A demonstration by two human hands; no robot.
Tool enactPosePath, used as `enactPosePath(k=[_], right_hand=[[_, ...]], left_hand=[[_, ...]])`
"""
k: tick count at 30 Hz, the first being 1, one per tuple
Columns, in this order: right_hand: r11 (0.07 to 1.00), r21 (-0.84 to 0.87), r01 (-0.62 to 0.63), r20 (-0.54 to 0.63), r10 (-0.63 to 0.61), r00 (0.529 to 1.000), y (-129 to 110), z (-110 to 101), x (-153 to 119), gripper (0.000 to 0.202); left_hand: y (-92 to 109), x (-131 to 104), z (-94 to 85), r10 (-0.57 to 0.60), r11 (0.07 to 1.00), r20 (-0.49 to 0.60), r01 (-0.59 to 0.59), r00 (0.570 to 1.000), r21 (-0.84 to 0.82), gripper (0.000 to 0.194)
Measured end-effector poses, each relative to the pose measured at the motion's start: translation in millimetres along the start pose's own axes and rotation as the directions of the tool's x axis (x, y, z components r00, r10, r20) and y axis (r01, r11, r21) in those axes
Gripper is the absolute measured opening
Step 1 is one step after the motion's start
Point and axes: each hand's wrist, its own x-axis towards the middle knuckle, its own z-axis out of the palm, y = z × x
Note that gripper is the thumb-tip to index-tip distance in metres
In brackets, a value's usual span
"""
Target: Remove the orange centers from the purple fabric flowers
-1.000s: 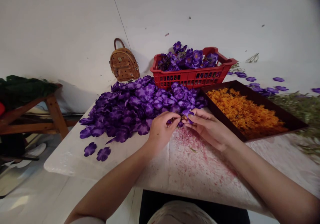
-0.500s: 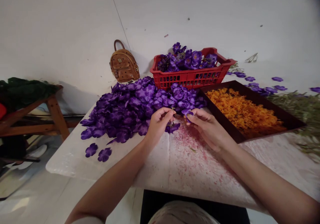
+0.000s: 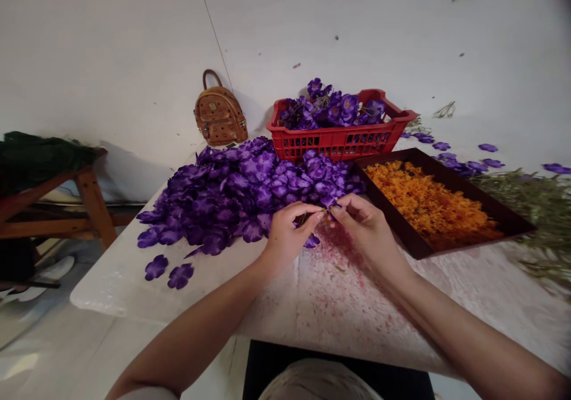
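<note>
My right hand (image 3: 366,224) pinches a small purple artificial flower (image 3: 331,202) between thumb and fingers. My left hand (image 3: 289,227) is closed in a pinch on a thin greenish stem (image 3: 303,217), its tip meeting the underside of the flower. The fingertips of both hands almost touch, and they hide the exact joint. Just beyond them lies a big heap of loose purple petal pieces (image 3: 223,195). One more purple piece (image 3: 312,241) lies on the table below my fingers.
Behind the heap stands a red plastic basket (image 3: 330,144) of purple flowers. On the right are a dark tray (image 3: 473,249) of orange flower centres (image 3: 428,201) and a pile of green stems (image 3: 535,204). A brown backpack (image 3: 220,115) leans against the wall.
My left hand has moved right, bringing the stem to the flower in my right hand. The hands, apart before, now meet. The whole view has shifted slightly.
</note>
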Motion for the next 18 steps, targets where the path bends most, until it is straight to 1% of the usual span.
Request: enactPosePath(k=[6, 9, 11, 13, 18], right_hand=[[0.991, -0.128, 0.042, 0.02, -0.04, 0.999, 6.6, -2.1, 2.2, 0.024], [0.98, -0.19, 0.054, 0.099, -0.036, 0.994, 9.6, -7.0, 5.3, 0.025], [0.973, -0.224, 0.059, 0.164, -0.022, 0.986, 11.1, -11.0, 7.9, 0.027], [0.967, -0.25, 0.057, 0.205, -0.004, 0.979, 11.5, -14.1, 10.0, 0.027], [0.961, -0.268, 0.075, 0.192, -0.023, 0.981, 9.3, -15.6, 11.3, 0.028]], left_hand=[[-0.9, -0.6, 0.0, 0.036, 0.999, -0.011, -0.035, 0.999, 0.036, 0.011], [-2.5, 0.1, -1.7, 0.049, 0.996, -0.001, -0.049, 0.999, 0.074, 0.012], [-3.7, 1.0, -3.2, 0.071, 0.992, 0.019, -0.073, 0.997, 0.106, 0.012], [-4.5, 2.0, -4.6, 0.096, 0.987, 0.047, -0.101, 0.994, 0.126, 0.013], [-6.0, 3.8, -6.3, 0.101, 0.984, 0.08, -0.111, 0.992, 0.137, 0.014]])
